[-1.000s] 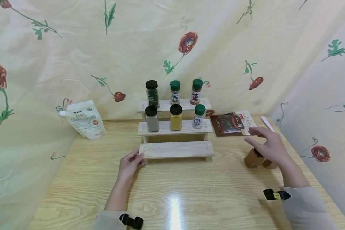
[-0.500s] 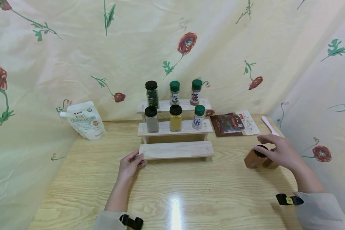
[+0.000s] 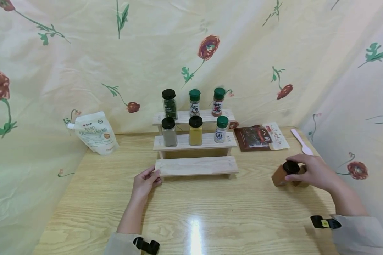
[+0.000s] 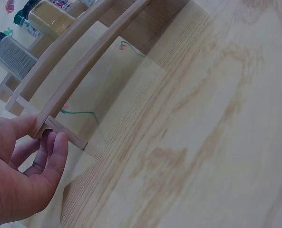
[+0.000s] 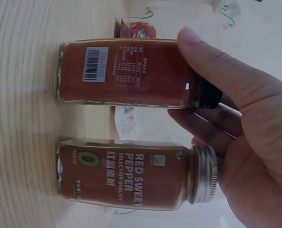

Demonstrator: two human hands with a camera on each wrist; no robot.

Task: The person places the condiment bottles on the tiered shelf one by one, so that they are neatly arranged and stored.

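My left hand (image 3: 143,182) grips the left end of the lowest step of a three-step wooden spice rack (image 3: 196,166); thumb and fingers pinch the board's corner in the left wrist view. Over at the right, my right hand (image 3: 316,171) holds a square glass spice jar (image 5: 126,73) of red-brown powder by its shoulder, just below the black cap, thumb on one side and fingers on the other. Close beside it stands a second jar with a silver lid (image 5: 126,175), labelled red sweet pepper. In the head view the right hand partly hides this second jar.
Several spice jars, among them a yellow one (image 3: 195,134) and a grey one (image 3: 170,136), stand on the upper two steps. A white spouted pouch (image 3: 95,132) is at the left. Behind the right hand lie a brown packet (image 3: 253,138) and a pale spoon (image 3: 301,141).
My right hand has moved right and down onto the black-capped jar, and its thumb and fingers have closed round the top. The left hand stays at the rack.
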